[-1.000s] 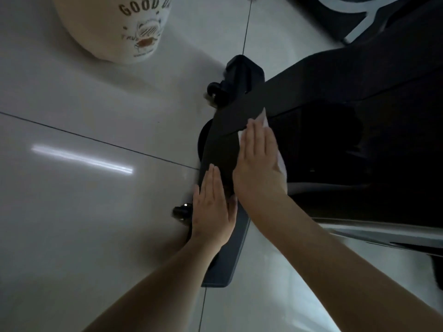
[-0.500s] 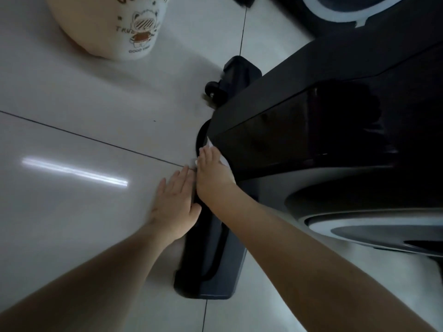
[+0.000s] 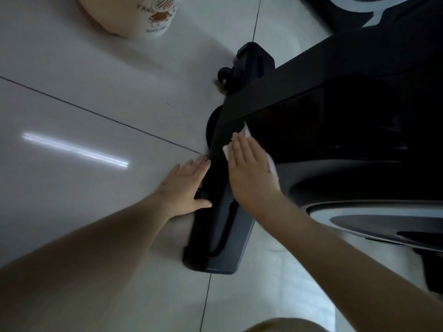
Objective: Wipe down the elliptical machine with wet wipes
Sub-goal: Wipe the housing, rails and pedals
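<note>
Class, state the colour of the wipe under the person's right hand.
White; the wet wipe shows best in the head view.

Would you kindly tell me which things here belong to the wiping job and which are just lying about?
Part of the job:
wet wipe, pressed flat under the right hand
elliptical machine
base bar of the machine
left hand, lying flat beside that bar

Just lying about:
cream printed container
tiled floor
</note>
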